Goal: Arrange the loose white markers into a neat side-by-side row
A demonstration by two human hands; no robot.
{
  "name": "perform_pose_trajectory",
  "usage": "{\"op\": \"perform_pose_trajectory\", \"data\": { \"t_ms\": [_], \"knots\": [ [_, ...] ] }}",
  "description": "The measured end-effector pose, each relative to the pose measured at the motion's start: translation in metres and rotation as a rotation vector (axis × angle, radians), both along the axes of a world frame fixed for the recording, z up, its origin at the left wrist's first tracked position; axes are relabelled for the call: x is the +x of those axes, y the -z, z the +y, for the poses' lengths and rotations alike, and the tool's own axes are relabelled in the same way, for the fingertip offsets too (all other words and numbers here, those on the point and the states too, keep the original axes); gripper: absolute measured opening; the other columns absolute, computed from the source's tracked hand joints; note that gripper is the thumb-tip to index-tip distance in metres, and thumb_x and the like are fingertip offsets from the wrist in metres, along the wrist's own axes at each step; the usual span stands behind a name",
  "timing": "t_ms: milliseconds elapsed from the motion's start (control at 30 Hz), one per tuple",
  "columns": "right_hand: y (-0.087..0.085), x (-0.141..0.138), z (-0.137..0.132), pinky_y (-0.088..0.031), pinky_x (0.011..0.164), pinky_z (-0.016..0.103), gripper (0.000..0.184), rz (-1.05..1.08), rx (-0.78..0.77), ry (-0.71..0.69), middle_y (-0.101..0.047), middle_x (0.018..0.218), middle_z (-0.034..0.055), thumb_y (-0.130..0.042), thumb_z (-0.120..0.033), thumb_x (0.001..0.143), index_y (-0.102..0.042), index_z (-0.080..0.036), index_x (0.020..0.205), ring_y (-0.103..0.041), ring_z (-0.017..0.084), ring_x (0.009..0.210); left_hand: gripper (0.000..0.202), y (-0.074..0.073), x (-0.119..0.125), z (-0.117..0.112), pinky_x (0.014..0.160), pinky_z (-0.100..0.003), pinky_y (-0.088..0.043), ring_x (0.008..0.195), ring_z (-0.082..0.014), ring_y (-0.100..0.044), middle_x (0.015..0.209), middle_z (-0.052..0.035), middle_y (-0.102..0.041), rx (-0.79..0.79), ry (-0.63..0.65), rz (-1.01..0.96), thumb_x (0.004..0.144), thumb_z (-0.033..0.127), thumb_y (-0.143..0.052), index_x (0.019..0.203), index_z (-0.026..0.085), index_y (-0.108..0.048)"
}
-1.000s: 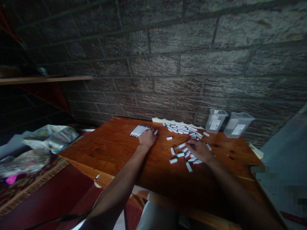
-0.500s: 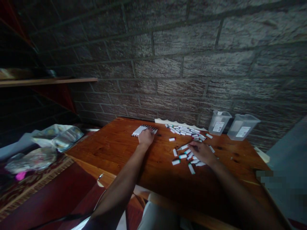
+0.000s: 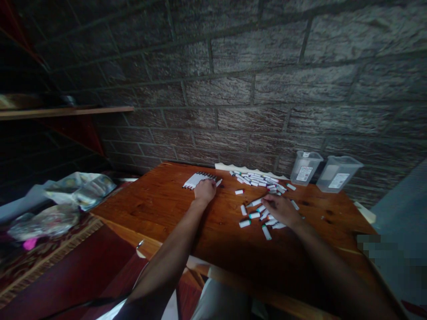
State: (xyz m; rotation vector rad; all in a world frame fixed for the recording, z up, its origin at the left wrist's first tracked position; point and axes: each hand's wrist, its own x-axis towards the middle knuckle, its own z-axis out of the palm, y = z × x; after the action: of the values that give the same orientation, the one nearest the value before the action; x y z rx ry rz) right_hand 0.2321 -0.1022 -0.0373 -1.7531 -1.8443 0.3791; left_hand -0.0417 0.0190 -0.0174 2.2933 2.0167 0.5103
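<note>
Spanning the whole background, a dark block wall [image 3: 233,102] is met by the back edge of a wooden table [image 3: 143,195]. Near its back right corner, a wide clear container [image 3: 336,174] and a narrower clear container [image 3: 303,168] are stood upright side by side, apparently so that the middle is left free for the hands. Along the back edge, left of them, a heap of markers [image 3: 255,178] is spread loosely, seemingly pushed back from the working area. Towards the back left corner, a row of markers [image 3: 193,180] is laid parallel and close together, probably so that rolling is limited.

The right end of this row is covered by the left hand [image 3: 205,191], perhaps to steady it; its fingers are hidden, so whether anything is gripped cannot be told. Over the right half of the table, a white marker [image 3: 256,202] is pinched at one end by the right hand [image 3: 280,209], its dark narrow tip pointed leftward, likely left exposed by that grip. Nearer the front edge, short white pieces [image 3: 267,232], perhaps caps, are scattered at various angles without evident order.
</note>
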Motion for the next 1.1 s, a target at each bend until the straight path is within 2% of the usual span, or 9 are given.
{"op": "perform_pose_trajectory", "data": {
  "t_ms": [167,367,733,1100],
  "knots": [
    [0.0008,0.0,0.0005,-0.045,0.074,0.028,0.032,-0.006,0.003,0.007,-0.073,0.089,0.0023,-0.043,-0.04,0.09,-0.069,-0.023,0.091,-0.067,0.018,0.082,0.028,-0.0012,-0.0003,-0.0003,0.083,-0.032,-0.051,0.098,-0.0245,-0.066,0.104,-0.0085,-0.073,-0.019,0.001,0.022,0.089,0.031,-0.05,0.102,0.027,-0.075],
    [-0.0001,0.0001,0.0003,-0.045,0.073,0.028,0.033,-0.013,-0.004,-0.008,-0.074,0.09,0.0023,-0.043,-0.041,0.091,-0.069,-0.023,0.092,-0.067,0.018,0.082,0.029,-0.0029,-0.0026,0.0006,0.083,-0.035,-0.052,0.099,-0.0267,-0.066,0.106,-0.0084,-0.072,-0.015,-0.078,0.041,0.089,0.036,-0.049,0.101,0.028,-0.075],
    [-0.002,-0.001,-0.0008,-0.044,0.074,0.028,0.033,-0.019,-0.015,-0.006,-0.073,0.09,0.0034,-0.042,-0.041,0.091,-0.069,-0.022,0.091,-0.067,0.019,0.082,0.029,0.0017,-0.0082,0.0069,0.082,-0.033,-0.052,0.099,-0.0257,-0.066,0.105,-0.0085,-0.072,0.014,-0.079,-0.002,0.089,0.033,-0.048,0.102,0.027,-0.073],
    [-0.0022,-0.0014,-0.001,-0.045,0.074,0.029,0.033,-0.012,-0.017,0.004,-0.074,0.089,0.0029,-0.043,-0.042,0.09,-0.07,-0.023,0.092,-0.067,0.019,0.081,0.028,-0.002,-0.005,0.0032,0.082,-0.031,-0.051,0.098,-0.0238,-0.066,0.104,-0.0058,-0.073,0.024,-0.049,-0.017,0.09,0.041,-0.049,0.099,0.029,-0.073]
  ]
}}
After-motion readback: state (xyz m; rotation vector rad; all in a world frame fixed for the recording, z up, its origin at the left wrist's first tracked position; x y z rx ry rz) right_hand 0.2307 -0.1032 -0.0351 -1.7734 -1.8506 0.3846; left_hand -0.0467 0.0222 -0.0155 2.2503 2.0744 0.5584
